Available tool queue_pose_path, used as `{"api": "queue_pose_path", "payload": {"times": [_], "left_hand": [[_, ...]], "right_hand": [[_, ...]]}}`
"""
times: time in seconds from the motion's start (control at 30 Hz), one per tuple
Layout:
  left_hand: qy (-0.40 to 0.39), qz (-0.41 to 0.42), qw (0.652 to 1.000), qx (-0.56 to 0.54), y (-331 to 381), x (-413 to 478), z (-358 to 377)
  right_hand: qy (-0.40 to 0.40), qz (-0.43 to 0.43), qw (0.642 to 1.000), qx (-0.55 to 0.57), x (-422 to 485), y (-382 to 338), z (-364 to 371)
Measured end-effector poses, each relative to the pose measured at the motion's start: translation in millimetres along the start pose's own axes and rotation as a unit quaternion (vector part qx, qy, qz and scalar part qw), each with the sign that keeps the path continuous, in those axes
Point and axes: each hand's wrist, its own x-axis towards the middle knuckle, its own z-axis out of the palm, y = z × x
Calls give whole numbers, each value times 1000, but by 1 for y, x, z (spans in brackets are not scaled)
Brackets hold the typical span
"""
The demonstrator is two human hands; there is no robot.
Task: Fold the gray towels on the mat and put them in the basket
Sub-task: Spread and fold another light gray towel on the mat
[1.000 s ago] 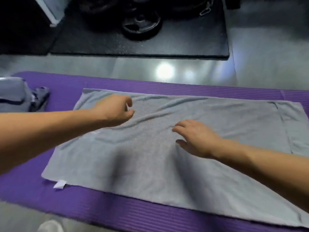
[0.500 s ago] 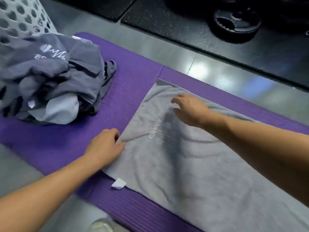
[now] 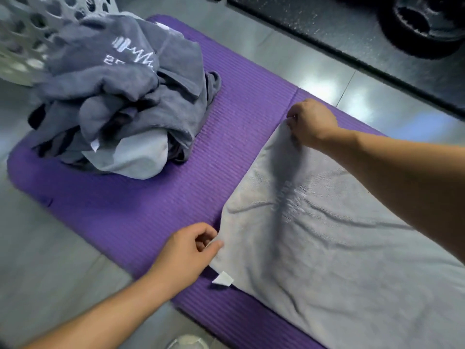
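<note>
A light gray towel [image 3: 339, 248] lies spread flat on the purple mat [image 3: 151, 212], reaching off the right edge of the view. My left hand [image 3: 186, 250] pinches the towel's left edge near the near corner, just above a white tag [image 3: 223, 278]. My right hand [image 3: 310, 123] pinches the far left corner of the same towel. A heap of crumpled darker gray towels [image 3: 125, 96] sits on the mat's left end. The white perforated basket [image 3: 27, 28] stands behind that heap at the top left.
Gray tiled floor [image 3: 50, 260] surrounds the mat. A black rubber floor mat [image 3: 339, 34] with a black weight plate [image 3: 425, 26] lies at the top right. A pale round object [image 3: 188, 342] shows at the bottom edge.
The view swung left, bringing the heap and basket in. Both hands moved from the towel's middle to its left edge; the right hand reached the far corner and the left hand slid toward the near corner.
</note>
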Motion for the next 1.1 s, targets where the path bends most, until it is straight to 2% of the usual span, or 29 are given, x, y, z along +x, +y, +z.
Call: {"api": "queue_pose_path", "payload": {"times": [0.27, 0.43, 0.53, 0.67, 0.77, 0.93, 1.1], "left_hand": [[-96, 70, 989, -88, 81, -7, 34], [-120, 160, 979, -33, 142, -23, 66], [-161, 226, 961, 17, 180, -35, 90], [-238, 277, 931, 22, 232, -59, 142], [-289, 276, 916, 25, 267, -87, 195], [-382, 256, 886, 63, 307, -139, 298], [-390, 217, 892, 71, 320, -191, 436]], "right_hand": [[43, -56, 994, 80, -40, 41, -47], [94, -58, 991, 72, -105, 102, -93], [95, -4, 990, 104, -163, 145, -120], [104, 87, 959, 250, -245, 208, -142], [126, 130, 938, 294, -309, 257, -156], [155, 185, 922, 303, -401, 351, -166], [160, 244, 886, 360, -472, 446, -153]]}}
